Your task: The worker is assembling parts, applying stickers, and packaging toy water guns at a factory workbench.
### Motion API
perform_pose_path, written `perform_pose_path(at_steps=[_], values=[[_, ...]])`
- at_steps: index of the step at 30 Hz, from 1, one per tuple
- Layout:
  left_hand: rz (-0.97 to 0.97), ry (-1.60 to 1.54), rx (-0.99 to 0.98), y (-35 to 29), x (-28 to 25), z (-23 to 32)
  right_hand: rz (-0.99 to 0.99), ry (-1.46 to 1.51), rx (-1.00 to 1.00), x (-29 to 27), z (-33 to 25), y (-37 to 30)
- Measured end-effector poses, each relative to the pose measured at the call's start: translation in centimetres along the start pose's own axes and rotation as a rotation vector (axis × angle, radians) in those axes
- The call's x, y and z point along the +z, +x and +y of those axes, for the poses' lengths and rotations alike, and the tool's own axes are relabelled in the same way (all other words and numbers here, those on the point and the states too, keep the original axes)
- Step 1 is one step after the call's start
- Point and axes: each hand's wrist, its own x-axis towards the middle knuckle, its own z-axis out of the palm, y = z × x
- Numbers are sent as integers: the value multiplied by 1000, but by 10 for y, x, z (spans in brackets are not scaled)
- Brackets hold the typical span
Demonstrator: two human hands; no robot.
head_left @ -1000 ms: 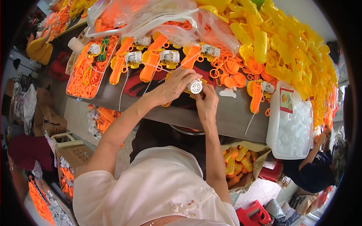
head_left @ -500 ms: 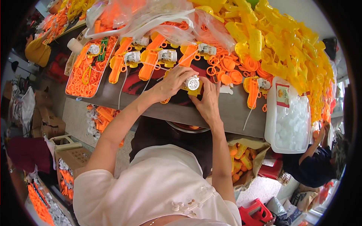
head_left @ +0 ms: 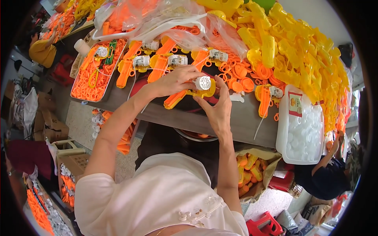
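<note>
My left grip (head_left: 176, 82) holds an orange-and-yellow plastic gun-shaped toy (head_left: 193, 93), fingertips beside its round white openwork cap (head_left: 203, 82). My right grip (head_left: 219, 110) spreads thumb and forefinger about the yellow shell end (head_left: 208, 93); whether they press on it, I cannot tell. The toy lies between both grips, over the dark grey worktop (head_left: 240, 122), its long axis slanting from the orange handle (head_left: 175, 99), below my left palm, rightward to that shell. The cap sits nearer my left fingertips.

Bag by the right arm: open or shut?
Open: the bag gapes at the top, showing yellow and orange parts inside.
</note>
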Motion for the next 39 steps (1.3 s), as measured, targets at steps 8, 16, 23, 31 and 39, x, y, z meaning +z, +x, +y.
perform_pose_path(at_steps=[8,16,23,31,39], values=[[-20,45,5,1,1,1,74,-18,-44,3,1,0],[101,295,78,4,10,8,139,-44,15,10,-9,0],[-25,297,113,10,4,7,125,-37,97,7,-14,-3],[-30,202,40,6,2,5,85,36,136,8,-13,4],[-60,-104,-83,10,20,7,60,251,194,-7,13,-1]])
